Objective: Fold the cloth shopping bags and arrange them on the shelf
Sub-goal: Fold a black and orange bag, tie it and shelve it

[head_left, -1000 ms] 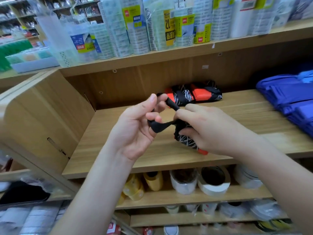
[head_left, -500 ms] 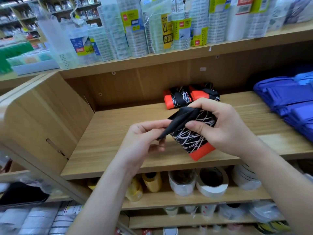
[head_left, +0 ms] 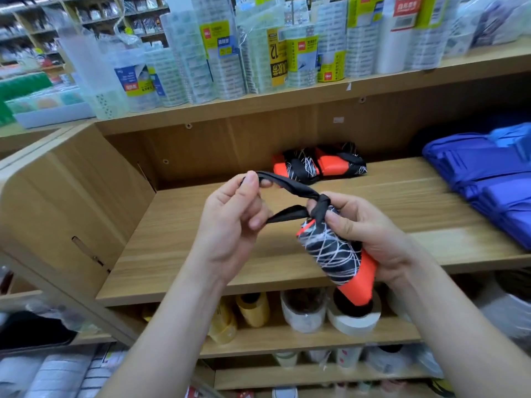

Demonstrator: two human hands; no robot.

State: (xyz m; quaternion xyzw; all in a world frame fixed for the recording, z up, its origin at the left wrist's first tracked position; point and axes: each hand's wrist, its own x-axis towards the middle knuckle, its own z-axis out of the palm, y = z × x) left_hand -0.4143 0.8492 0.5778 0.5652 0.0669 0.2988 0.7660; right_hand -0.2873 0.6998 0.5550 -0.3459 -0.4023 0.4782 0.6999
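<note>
My right hand [head_left: 370, 234] grips a rolled cloth bag [head_left: 336, 257], black with white lines and an orange end, held above the front of the wooden shelf [head_left: 201, 254]. Two black straps [head_left: 290, 188] run left from a knot at the roll's top. My left hand [head_left: 232, 225] pinches the upper strap between thumb and forefinger, and the lower strap passes by its other fingers. Two more rolled bags of the same pattern [head_left: 319, 163] lie side by side at the back of the shelf.
Folded blue bags [head_left: 488, 179] are stacked at the shelf's right end. Packs of clear tape rolls [head_left: 258, 53] line the shelf above. Tape rolls [head_left: 353, 314] sit on the shelf below. A wooden side panel [head_left: 66, 202] closes the left.
The straps went from loose in my fingers to crossed into a knot on top of the roll. My left hand rose and pulled a strap out to the left; the roll now tilts downward.
</note>
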